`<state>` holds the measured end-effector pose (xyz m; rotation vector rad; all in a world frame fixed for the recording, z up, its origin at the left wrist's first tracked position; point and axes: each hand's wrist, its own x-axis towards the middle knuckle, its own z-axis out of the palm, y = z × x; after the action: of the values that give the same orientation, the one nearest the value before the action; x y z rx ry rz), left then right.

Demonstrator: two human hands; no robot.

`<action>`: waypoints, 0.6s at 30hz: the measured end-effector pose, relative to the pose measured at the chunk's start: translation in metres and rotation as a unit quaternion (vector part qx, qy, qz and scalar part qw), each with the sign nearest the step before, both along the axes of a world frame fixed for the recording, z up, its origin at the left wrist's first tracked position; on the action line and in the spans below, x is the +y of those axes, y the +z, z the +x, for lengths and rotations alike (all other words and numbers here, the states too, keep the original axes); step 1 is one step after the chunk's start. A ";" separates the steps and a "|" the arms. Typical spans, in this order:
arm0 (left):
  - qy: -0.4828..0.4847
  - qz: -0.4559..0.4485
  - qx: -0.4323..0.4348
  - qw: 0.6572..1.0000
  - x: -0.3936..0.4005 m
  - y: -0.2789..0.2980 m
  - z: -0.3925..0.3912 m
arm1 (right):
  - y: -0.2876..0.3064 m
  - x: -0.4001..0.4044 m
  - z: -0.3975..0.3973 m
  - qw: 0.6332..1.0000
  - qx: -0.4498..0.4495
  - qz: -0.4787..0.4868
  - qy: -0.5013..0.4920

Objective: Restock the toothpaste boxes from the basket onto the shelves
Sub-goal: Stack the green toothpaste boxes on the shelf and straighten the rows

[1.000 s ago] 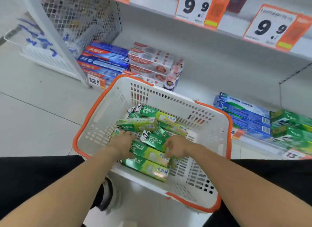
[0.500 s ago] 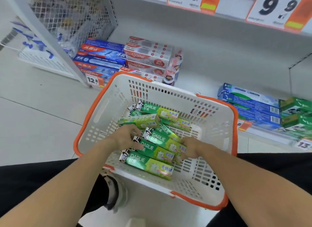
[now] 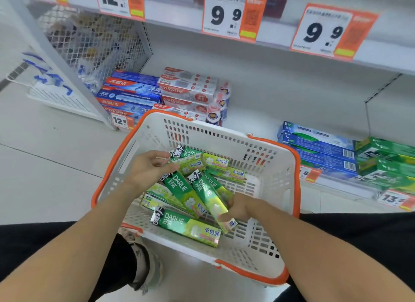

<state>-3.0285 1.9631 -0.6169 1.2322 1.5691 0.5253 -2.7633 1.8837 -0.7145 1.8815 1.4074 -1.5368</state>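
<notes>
Green Darlie toothpaste boxes (image 3: 188, 227) fill the white basket (image 3: 274, 166) mid-frame; the left hand (image 3: 150, 169) grips one box (image 3: 187, 159), the right hand (image 3: 239, 206) pinches another (image 3: 211, 200).

— where's everything sitting for you?

— your basket (image 3: 271, 173) is straight ahead, between your knees and the bottom shelf (image 3: 253, 119). the darlie boxes (image 3: 186, 226) lie piled inside it, crossing one another.

— and your hands?

— your left hand (image 3: 148, 170) is in the basket's left half, at the end of a box (image 3: 188, 162) near the far wall. your right hand (image 3: 239, 207) is to the right, at the near end of a tilted box (image 3: 208, 198) on top of the pile.

— behind the basket?

— the colgate stack (image 3: 157, 95) on the shelf, back left, with what look like small bottles (image 3: 216, 106) just beside it. another stack (image 3: 318, 149) sits to the right, price tags (image 3: 226, 14) above.
</notes>
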 end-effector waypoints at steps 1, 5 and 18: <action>-0.008 0.006 0.004 1.000 0.002 0.004 0.000 | 0.005 -0.001 -0.002 1.000 0.011 -0.009 -0.008; -0.022 0.037 -0.002 0.999 0.009 0.019 -0.001 | 0.048 0.015 -0.003 0.998 0.047 -0.030 -0.020; 0.011 -0.057 -0.146 0.988 0.024 0.057 0.048 | 0.293 0.065 0.079 0.983 -0.025 0.183 -0.020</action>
<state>-2.9809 1.9871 -0.5594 1.0026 1.3466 0.5930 -2.6843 1.9485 -0.4212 2.1492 1.7335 -1.3036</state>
